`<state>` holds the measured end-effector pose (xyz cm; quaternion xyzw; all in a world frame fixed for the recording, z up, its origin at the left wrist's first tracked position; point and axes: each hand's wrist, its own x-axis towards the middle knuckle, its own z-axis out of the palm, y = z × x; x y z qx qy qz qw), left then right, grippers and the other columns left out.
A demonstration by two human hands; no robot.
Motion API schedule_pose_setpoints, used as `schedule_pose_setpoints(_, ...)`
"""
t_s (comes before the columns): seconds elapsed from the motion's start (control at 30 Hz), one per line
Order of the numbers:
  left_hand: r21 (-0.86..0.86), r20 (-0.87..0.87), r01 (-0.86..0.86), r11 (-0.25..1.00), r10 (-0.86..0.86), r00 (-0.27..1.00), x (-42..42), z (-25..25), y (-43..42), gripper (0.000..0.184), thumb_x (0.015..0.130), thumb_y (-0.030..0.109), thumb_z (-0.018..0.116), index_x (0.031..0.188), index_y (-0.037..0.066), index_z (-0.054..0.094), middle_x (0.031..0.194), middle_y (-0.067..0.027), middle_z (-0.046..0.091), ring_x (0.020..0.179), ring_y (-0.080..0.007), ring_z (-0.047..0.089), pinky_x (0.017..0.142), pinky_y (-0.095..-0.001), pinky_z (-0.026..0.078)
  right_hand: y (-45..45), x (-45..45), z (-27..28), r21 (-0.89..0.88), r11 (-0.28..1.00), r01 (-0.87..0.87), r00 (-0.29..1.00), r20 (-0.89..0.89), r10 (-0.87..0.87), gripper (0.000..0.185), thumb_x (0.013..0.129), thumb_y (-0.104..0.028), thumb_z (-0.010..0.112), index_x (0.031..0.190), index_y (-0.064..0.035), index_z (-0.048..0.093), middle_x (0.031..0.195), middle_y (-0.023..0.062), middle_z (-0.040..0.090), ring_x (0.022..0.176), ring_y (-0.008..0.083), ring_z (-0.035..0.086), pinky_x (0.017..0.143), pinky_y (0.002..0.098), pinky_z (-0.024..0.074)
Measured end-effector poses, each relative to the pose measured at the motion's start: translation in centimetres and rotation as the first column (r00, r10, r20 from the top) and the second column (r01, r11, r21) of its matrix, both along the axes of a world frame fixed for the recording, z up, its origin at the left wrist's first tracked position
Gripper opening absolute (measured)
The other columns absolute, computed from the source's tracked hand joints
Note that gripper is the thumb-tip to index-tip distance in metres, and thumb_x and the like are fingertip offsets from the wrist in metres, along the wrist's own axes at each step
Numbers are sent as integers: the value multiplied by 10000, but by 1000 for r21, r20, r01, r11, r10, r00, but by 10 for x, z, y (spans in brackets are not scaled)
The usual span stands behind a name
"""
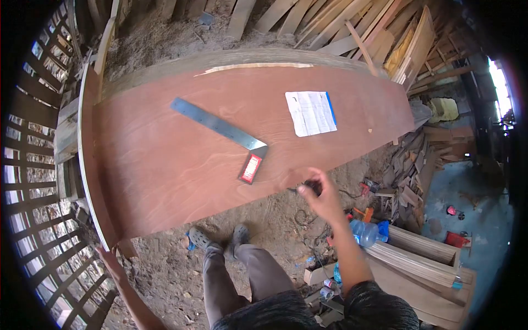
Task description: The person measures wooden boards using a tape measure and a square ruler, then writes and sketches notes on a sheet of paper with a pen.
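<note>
A large reddish-brown plywood sheet lies in front of me. My right hand is curled around a small dark object over the sheet's near edge; motion blur hides its exact kind. My left hand is at the near left corner, its fingers stretched out by the end of an upright panel. Whether it presses on the panel, I cannot tell. A try square with a red-labelled handle lies on the plywood. To its right rests a creased sheet of paper with writing and a blue edge.
Wood planks lean at the back. A slatted wall runs along the left. At right are scrap wood, a clear plastic bottle and stacked wooden panels. Cables and debris lie on the dirt floor.
</note>
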<state>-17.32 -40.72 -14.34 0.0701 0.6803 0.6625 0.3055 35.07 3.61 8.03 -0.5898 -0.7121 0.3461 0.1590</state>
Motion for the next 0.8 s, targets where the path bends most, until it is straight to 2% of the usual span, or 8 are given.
schedule_pose_setpoints(0.17,4,-168,-122,993,121,978,-6,-20,-13,651,1126,284,409,1669,138,81,1671,-158,252,1421,-322,462,1131,-523,448,92,63,0,290,957,16,975,208,-80,557,866,-296,820,1307,-32,605,1084,170,667,1004,301,659,897,411,528)
schedule_pose_setpoints(0.27,-48,-79,-30,998,26,997,-15,5,-10,720,1107,434,420,1674,152,78,1680,-181,211,1491,-319,358,1124,-541,402,160,113,-8,414,908,-61,953,294,-70,526,888,-322,793,1288,-34,609,1112,199,651,1030,363,647,905,452,523)
schedule_pose_setpoints(0.33,-25,-63,-108,994,106,992,-22,7,-12,717,1070,390,551,1634,84,231,1635,-184,294,1459,-283,392,1114,-506,419,209,156,-30,516,838,-181,917,396,-46,506,902,-340,774,1276,-39,612,1123,215,640,1038,402,634,898,484,519)
schedule_pose_setpoints(0.43,-318,-157,-17,948,-35,987,-26,37,5,696,1053,374,589,1602,62,297,1596,-177,355,1425,-274,429,1102,-485,431,254,180,-40,577,781,-239,899,435,-46,486,911,-352,754,1268,-53,616,1135,214,636,1065,431,608,903,509,504)
schedule_pose_setpoints(0.6,-670,-224,23,742,-232,946,-25,84,48,662,1025,348,654,1547,25,406,1533,-166,457,1368,-257,490,1084,-451,452,271,197,-52,480,798,-363,847,527,69,477,924,-318,737,1279,-27,606,1154,187,633,1124,415,590,947,509,479)
schedule_pose_setpoints(0.73,-659,-251,133,741,-383,889,-14,112,83,544,973,292,743,1387,-23,584,1320,-125,637,1196,-220,608,1018,-377,497,287,188,-39,550,726,-413,871,472,138,458,928,-269,728,1279,-3,602,1198,177,637,1157,403,587,985,512,467)
schedule_pose_setpoints(0.77,-614,-243,62,787,-263,934,-5,113,87,448,995,273,710,1329,-17,636,1186,-94,701,1088,-202,655,963,-350,520,291,180,-34,550,729,-408,887,427,174,450,927,-260,726,1279,-8,604,1206,179,641,1158,400,591,987,505,472)
schedule_pose_setpoints(0.8,-644,-313,43,764,-313,897,1,116,95,433,996,294,705,1302,-7,652,1147,-79,710,1036,-192,665,917,-349,531,297,172,-30,547,732,-405,900,382,212,443,927,-252,725,1280,-14,606,1214,181,645,1159,397,595,988,497,478)
